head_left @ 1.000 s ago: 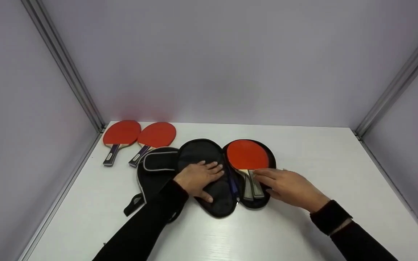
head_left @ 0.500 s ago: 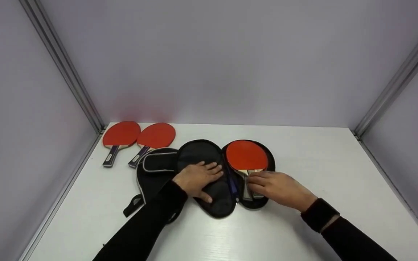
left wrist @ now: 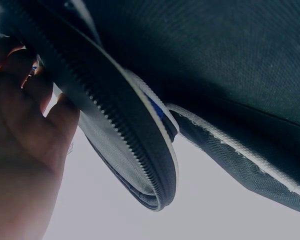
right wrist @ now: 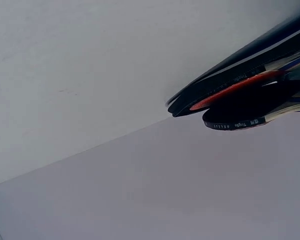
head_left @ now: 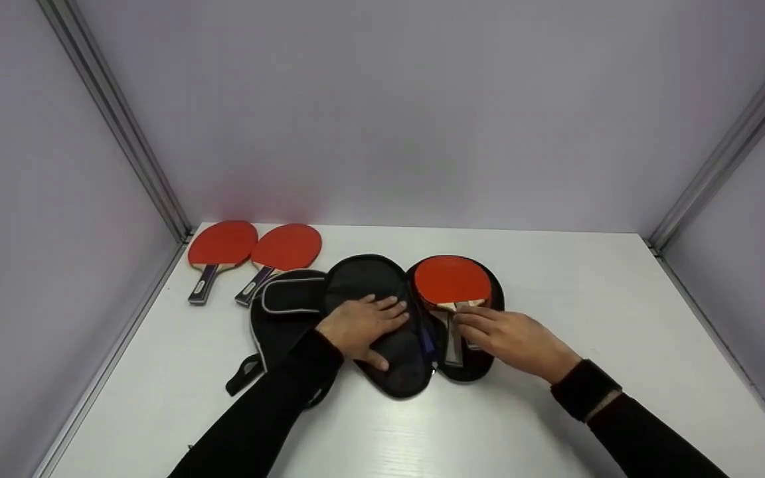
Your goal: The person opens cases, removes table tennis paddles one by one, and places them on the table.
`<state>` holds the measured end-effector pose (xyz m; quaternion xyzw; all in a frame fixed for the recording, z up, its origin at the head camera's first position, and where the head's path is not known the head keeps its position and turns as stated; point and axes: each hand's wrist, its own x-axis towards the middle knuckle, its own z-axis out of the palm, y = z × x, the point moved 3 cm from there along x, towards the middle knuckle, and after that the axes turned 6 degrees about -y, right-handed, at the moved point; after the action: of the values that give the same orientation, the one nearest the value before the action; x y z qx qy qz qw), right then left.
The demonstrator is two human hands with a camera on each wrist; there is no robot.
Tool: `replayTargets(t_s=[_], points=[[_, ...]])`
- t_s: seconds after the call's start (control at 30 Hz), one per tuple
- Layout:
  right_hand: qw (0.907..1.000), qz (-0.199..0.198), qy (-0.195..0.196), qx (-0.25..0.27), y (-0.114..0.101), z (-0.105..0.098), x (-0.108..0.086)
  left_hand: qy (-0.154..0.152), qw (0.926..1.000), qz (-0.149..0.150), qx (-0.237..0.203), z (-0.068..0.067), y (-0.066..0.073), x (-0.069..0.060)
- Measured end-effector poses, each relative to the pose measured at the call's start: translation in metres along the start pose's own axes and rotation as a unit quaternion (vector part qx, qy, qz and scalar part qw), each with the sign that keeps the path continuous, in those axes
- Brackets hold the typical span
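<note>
A black zippered paddle case (head_left: pixel 364 275) lies opened out flat, its zip teeth showing in the left wrist view. My left hand (head_left: pixel 361 330) rests on the left half with fingers straight and spread. Two red table tennis paddles are stacked in the right half. My right hand (head_left: pixel 514 340) pinches the handle of the upper paddle (head_left: pixel 452 280). In the right wrist view that upper paddle (right wrist: pixel 236 124) is tilted apart from the lower paddle (right wrist: pixel 225 94). The lower one's handle (head_left: pixel 453 346) shows beside my right fingertips, which hide part of the upper handle.
Two more red paddles, a left one (head_left: pixel 224 244) and a right one (head_left: pixel 287 247), lie at the back left of the white table (head_left: pixel 575 279). Another black case (head_left: pixel 283 332) with a strap (head_left: pixel 243 376) lies partly under the opened case and my left forearm. Walls enclose the table.
My right hand has moved left onto the upper paddle's handle and pinched it. That paddle has risen slightly off the lower one. My left hand has stayed still.
</note>
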<state>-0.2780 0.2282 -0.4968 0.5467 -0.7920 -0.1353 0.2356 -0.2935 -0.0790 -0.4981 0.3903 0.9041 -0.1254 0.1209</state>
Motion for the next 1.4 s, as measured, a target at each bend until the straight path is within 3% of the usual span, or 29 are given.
replayTargets(t_s=[0.23,0.5,0.6,0.63,0.83,0.87,1.13,1.4], points=[[0.9974,0.042,0.055,0.02,0.006,-0.006,0.002,0.001,1.0,0.002,-0.001,0.0,0.0,0.0],[0.9864,0.1,0.122,0.049,0.011,-0.008,-0.002,0.004,1.0,0.002,0.003,0.0,0.0,0.0],[0.9829,0.119,0.13,0.054,0.015,-0.011,-0.005,0.004,1.0,0.006,0.004,-0.001,-0.001,-0.001],[0.9823,0.122,0.131,0.054,0.017,-0.013,-0.006,0.013,0.9998,0.011,0.011,0.008,-0.004,0.005],[0.9802,0.141,0.133,0.038,0.03,-0.019,-0.013,0.01,0.9998,0.008,0.012,0.009,-0.004,0.005],[0.9799,0.146,0.131,0.036,0.033,-0.02,-0.015,0.002,1.0,0.003,0.005,0.001,-0.001,-0.001],[0.9744,0.187,0.118,0.04,0.051,-0.019,-0.034,0.005,1.0,0.005,-0.003,0.004,-0.002,0.002],[0.9651,0.205,0.152,0.057,0.069,-0.019,-0.053,0.01,0.9998,0.012,-0.011,0.006,-0.006,0.002]])
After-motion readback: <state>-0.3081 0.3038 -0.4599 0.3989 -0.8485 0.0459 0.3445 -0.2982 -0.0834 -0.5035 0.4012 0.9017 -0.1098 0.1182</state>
